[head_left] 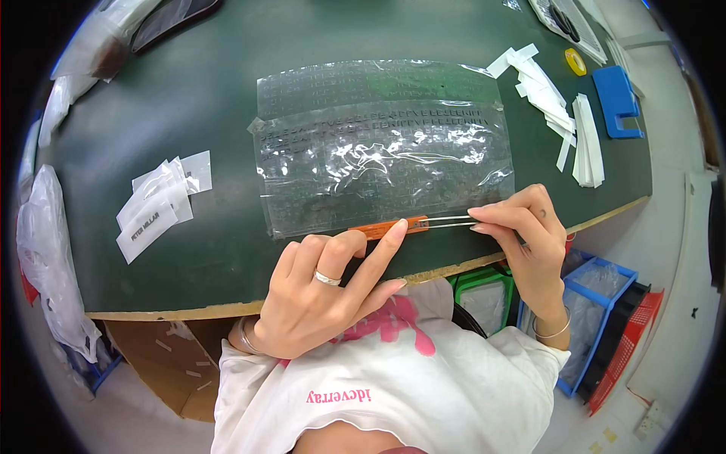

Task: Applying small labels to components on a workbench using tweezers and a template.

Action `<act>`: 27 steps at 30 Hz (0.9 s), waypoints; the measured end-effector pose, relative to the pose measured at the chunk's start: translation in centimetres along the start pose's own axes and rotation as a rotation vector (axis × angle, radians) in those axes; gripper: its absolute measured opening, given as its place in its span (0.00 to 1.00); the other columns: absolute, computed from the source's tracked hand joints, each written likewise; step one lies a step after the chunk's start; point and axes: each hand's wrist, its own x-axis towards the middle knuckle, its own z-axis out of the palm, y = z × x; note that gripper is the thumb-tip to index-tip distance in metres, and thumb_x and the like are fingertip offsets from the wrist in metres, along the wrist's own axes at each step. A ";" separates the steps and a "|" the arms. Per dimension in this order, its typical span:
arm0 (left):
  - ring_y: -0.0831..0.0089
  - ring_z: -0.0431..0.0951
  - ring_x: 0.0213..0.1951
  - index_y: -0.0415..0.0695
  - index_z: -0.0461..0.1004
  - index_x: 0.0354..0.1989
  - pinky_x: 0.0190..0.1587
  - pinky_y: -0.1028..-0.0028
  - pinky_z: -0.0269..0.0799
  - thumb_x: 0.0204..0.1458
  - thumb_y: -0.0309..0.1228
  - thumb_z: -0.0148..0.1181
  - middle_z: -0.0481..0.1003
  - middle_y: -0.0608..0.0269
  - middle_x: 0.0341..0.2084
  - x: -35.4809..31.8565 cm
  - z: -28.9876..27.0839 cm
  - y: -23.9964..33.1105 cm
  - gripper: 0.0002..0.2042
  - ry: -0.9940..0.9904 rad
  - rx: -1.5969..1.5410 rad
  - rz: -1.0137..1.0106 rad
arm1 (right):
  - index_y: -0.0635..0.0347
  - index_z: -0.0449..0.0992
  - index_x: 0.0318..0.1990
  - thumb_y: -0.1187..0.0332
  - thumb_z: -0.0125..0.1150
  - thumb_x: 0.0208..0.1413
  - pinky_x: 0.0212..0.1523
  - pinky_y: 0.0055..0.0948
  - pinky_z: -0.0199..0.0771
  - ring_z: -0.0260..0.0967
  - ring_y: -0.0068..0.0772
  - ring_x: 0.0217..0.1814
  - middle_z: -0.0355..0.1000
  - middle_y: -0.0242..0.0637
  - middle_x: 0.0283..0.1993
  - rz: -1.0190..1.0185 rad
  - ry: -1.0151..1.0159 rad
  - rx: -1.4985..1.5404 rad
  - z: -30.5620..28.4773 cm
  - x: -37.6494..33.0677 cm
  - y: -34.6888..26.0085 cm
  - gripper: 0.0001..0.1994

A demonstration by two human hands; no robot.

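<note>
A flat orange strip [412, 225] with two thin, pale, straight strands running from its right end lies along the lower edge of a clear plastic sheet [318, 198]. My left hand [321, 291] rests over the strip, index fingertip pressed on it, the other fingers curled and the thumb held apart. With thumb and index finger, my right hand [529, 234] pinches the far ends of the strands, drawn out side by side. Rows of raised, see-through characters cover the sheet, and its middle glares with reflections. I cannot tell exactly what the orange strip is.
White printed slips [155, 204] lie in a pile at left. Blank white strips [541, 91], a yellow tape roll [575, 62] and a blue tape dispenser [616, 102] sit at right. Plastic bags [53, 250] hang by the left edge; blue and red crates [624, 356] stand below right.
</note>
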 end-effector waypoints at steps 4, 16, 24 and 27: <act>0.69 0.63 0.30 0.54 0.77 0.56 0.32 0.71 0.65 0.48 0.44 0.63 0.63 0.66 0.34 0.1 0.0 -0.1 0.24 -0.006 0.035 0.019 | 0.60 0.81 0.36 0.83 0.68 0.41 0.32 0.26 0.67 0.67 0.29 0.34 0.69 0.33 0.31 -0.040 -0.048 -0.044 0.2 0.3 -0.1 0.12; 0.71 0.62 0.29 0.58 0.76 0.57 0.30 0.73 0.63 0.54 0.50 0.58 0.63 0.66 0.34 -0.1 0.3 -0.3 0.23 0.001 0.127 0.062 | 0.60 0.81 0.37 0.81 0.69 0.43 0.33 0.26 0.68 0.68 0.30 0.34 0.67 0.33 0.30 -0.215 0.057 0.038 4.1 7.5 -1.0 0.11; 0.75 0.63 0.29 0.55 0.73 0.60 0.30 0.76 0.61 0.56 0.48 0.56 0.67 0.67 0.38 -0.8 0.6 -0.7 0.24 0.040 0.095 0.075 | 0.61 0.81 0.36 0.80 0.69 0.44 0.33 0.26 0.69 0.68 0.30 0.34 0.67 0.33 0.31 -0.258 0.013 0.052 6.6 9.3 -1.3 0.10; 0.75 0.63 0.29 0.55 0.73 0.59 0.30 0.76 0.61 0.55 0.47 0.57 0.67 0.67 0.39 -0.9 0.8 -0.8 0.23 0.062 0.074 0.081 | 0.61 0.80 0.35 0.81 0.68 0.44 0.32 0.26 0.69 0.68 0.30 0.34 0.67 0.34 0.31 -0.272 0.032 0.034 6.9 9.5 -1.5 0.09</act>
